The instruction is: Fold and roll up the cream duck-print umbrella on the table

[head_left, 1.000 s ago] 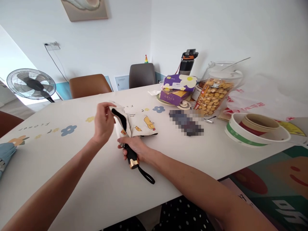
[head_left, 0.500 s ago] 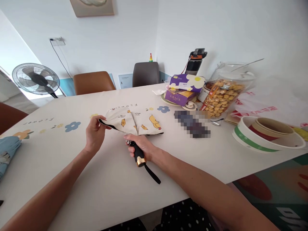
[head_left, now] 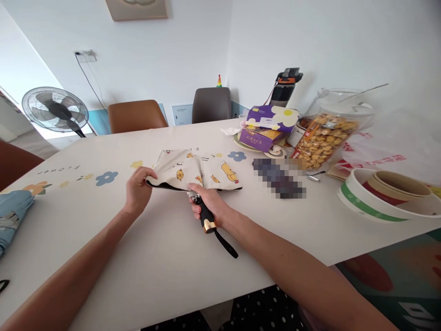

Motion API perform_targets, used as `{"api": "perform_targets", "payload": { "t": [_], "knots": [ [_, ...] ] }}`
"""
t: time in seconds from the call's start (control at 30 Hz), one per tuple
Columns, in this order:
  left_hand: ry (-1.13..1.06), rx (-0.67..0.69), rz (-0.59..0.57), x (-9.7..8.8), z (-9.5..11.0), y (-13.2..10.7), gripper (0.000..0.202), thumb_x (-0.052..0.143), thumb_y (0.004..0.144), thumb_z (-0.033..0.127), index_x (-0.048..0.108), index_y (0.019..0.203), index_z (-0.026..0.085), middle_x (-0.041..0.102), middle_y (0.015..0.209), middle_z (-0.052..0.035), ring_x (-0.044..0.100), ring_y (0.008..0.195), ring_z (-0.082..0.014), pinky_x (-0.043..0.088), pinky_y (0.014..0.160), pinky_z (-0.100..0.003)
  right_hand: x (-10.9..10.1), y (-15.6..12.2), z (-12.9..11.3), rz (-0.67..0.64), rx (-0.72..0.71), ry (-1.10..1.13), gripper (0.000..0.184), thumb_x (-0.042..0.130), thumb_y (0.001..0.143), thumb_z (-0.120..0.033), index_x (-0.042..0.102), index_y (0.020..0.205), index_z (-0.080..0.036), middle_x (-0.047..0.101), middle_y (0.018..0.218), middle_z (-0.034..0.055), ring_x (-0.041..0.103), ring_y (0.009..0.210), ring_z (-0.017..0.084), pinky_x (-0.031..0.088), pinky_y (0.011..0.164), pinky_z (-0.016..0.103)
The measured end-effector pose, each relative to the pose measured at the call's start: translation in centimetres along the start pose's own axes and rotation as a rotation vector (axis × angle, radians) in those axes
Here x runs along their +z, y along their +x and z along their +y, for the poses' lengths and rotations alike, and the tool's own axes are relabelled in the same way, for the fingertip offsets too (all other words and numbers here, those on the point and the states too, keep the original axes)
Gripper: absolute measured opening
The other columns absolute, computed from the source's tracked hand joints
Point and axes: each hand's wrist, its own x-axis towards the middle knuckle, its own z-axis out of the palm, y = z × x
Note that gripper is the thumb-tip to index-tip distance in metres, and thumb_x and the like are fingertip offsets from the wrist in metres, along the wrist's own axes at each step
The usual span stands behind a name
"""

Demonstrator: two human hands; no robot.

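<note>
The umbrella [head_left: 184,172] is lying over the worktop [head_left: 165,262], the left hand [head_left: 138,191] pinching its hem [head_left: 167,186] between closed fingers, the right hand's [head_left: 212,204] fingers clamping its handle [head_left: 207,216]. Collapsing is seemingly done; panels are spreading loose, unwrapped.

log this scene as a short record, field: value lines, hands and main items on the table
held item: compact umbrella, cream cloth with yellow cartoon prints
left hand: pinching the cloth's left edge
right hand: around the black handle, thumb at the cloth's near edge
strap: black, trailing from the handle's gold-coloured end
surface: white table with flower prints
left side: light blue cloth bundle, cut off by the frame
right side: purple boxes, clear snack jar
unclear: pixelated item
</note>
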Motion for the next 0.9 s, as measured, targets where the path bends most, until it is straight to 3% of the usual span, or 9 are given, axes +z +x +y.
{"api": "perform_targets", "payload": {
  "t": [0.13, 0.33, 0.5, 0.67, 0.8, 0.9],
  "knots": [
    [0.071, -0.050, -0.153, 0.9, -2.1, -0.5, 0.018, 0.040, 0.064, 0.010, 0.055, 0.065, 0.020, 0.058, 0.080, -0.0002, 0.053, 0.078, -0.0126, 0.041, 0.070, -0.024, 0.0, 0.0, -0.5, 0.095, 0.000, -0.032, 0.029, 0.062, 0.073, -0.037, 0.045, 0.067, -0.015, 0.047, 0.058, -0.0033, 0.039, 0.035, 0.005, 0.037, 0.029, 0.020],
    [0.150, -0.001, -0.168, 1.0, -3.2, -0.4, 0.014, 0.048, 0.066, 0.013, 0.058, 0.068, 0.022, 0.059, 0.093, -0.0015, 0.053, 0.092, -0.0157, 0.044, 0.078, -0.027, 0.2, -0.2, -0.8, 0.108, 0.001, -0.035, 0.027, 0.062, 0.073, -0.035, 0.045, 0.067, -0.015, 0.046, 0.056, -0.0034, 0.039, 0.034, 0.005, 0.037, 0.029, 0.021],
    [0.311, -0.119, -0.195, 0.7, -3.3, -0.3, 0.027, 0.051, 0.073, 0.026, 0.058, 0.100, 0.023, 0.054, 0.117, -0.0047, 0.043, 0.114, -0.0222, 0.044, 0.083, -0.033, 0.2, -0.3, -0.8, 0.122, -0.014, -0.012, 0.025, 0.061, 0.074, -0.034, 0.045, 0.067, -0.015, 0.047, 0.058, -0.0032, 0.039, 0.035, 0.005, 0.037, 0.030, 0.021],
    [0.387, -0.248, -0.235, 0.8, -3.1, 0.0, 0.054, 0.055, 0.072, 0.036, 0.044, 0.123, 0.019, 0.044, 0.131, -0.0094, 0.032, 0.126, -0.0249, 0.031, 0.100, -0.040, 0.3, -0.4, -0.9, 0.132, -0.029, -0.008, 0.023, 0.060, 0.075, -0.033, 0.046, 0.070, -0.016, 0.047, 0.059, -0.0034, 0.038, 0.036, 0.005, 0.037, 0.031, 0.020],
    [0.454, -0.226, -0.269, 1.0, -3.2, 0.0, 0.063, 0.053, 0.073, 0.042, 0.037, 0.130, 0.018, 0.037, 0.138, -0.0110, 0.027, 0.130, -0.0250, 0.027, 0.103, -0.040, 0.1, -0.2, -0.8, 0.118, -0.041, -0.004, 0.023, 0.061, 0.074, -0.033, 0.047, 0.071, -0.016, 0.048, 0.060, -0.0032, 0.039, 0.036, 0.005, 0.037, 0.031, 0.021],
    [0.562, -0.167, -0.394, 1.1, -3.3, -0.2, 0.058, 0.045, 0.078, 0.041, 0.037, 0.131, 0.018, 0.034, 0.141, -0.0104, 0.021, 0.133, -0.0242, 0.017, 0.106, -0.045, 0.0, 0.0, -0.6, 0.109, -0.044, 0.003, 0.024, 0.061, 0.074, -0.034, 0.047, 0.071, -0.015, 0.048, 0.060, -0.0027, 0.039, 0.036, 0.005, 0.038, 0.030, 0.021]
  ]
}}
